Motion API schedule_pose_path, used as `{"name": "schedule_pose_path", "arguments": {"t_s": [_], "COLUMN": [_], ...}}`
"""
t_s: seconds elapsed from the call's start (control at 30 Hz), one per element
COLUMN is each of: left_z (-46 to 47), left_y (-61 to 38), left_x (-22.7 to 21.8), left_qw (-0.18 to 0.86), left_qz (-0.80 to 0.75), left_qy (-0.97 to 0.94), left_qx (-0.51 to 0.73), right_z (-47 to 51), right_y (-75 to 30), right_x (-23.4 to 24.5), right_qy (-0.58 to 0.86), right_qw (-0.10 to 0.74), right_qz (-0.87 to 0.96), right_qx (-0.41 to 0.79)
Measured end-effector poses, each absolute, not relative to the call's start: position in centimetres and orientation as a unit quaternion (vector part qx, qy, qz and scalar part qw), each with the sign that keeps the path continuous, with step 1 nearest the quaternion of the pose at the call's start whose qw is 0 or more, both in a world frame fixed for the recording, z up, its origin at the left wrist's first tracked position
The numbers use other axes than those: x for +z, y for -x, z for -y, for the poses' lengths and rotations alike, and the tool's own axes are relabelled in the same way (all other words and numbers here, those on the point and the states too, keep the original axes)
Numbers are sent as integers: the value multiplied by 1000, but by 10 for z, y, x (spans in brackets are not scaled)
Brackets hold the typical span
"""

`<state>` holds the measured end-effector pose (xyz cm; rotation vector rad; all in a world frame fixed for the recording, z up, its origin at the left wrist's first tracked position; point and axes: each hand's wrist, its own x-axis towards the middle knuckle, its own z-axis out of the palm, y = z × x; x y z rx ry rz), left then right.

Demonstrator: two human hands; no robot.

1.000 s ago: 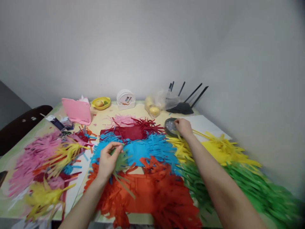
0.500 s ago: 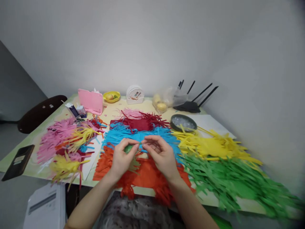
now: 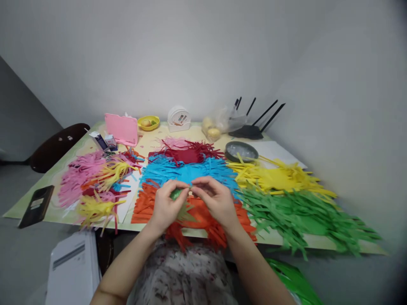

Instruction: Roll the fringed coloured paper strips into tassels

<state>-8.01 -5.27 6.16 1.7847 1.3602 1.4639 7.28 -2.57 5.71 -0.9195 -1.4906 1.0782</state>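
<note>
Above the middle of the table, my two hands meet fingertip to fingertip. My left hand (image 3: 168, 204) is closed, with a small shiny green piece (image 3: 176, 194) showing inside its curled fingers. Below that hand a pale yellow-green jagged piece (image 3: 187, 212) shows; whether it is held is unclear. My right hand (image 3: 216, 202) is pinched, thumb against fingers, and what lies in the pinch is too small to name. Under the hands lie an orange fringed sheet (image 3: 203, 207) and a blue fringed sheet (image 3: 193, 173), with a dark red fringed sheet (image 3: 187, 156) beyond.
Yellow (image 3: 276, 180) and green fringed sheets (image 3: 314, 222) lie right, by a dark oval dish (image 3: 241, 151). Pink fringe (image 3: 79, 173) and yellow tassels (image 3: 97, 210) lie left, near a phone (image 3: 36, 206). A pink tablet case (image 3: 121, 129) and black router (image 3: 246, 132) stand behind.
The view has tilted and shifted slightly, so the table sits higher in the picture. Both hands keep their fingertips together, with only small finger movement.
</note>
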Motion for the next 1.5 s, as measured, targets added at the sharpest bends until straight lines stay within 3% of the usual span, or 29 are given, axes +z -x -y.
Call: {"name": "schedule_pose_path", "arguments": {"t_s": [0.2,0.37,1.07,1.27,1.5], "left_z": [59,60,59,52,60], "left_y": [69,66,70,76,81], "left_x": [57,52,48,42,22], "left_qw": [364,414,487,517,466], "left_qz": [-469,-453,-457,-458,-510], "left_qy": [-540,-501,-484,-438,-450], "left_qx": [596,610,566,575,565], "right_z": [34,32,35,35,42], "right_y": [-73,-76,-82,-74,-50], "right_x": [56,53,60,58,47], "right_qy": [370,365,396,416,429], "right_qw": [532,521,500,547,579], "right_qz": [580,557,692,656,673], "right_qx": [494,534,337,310,170]}}
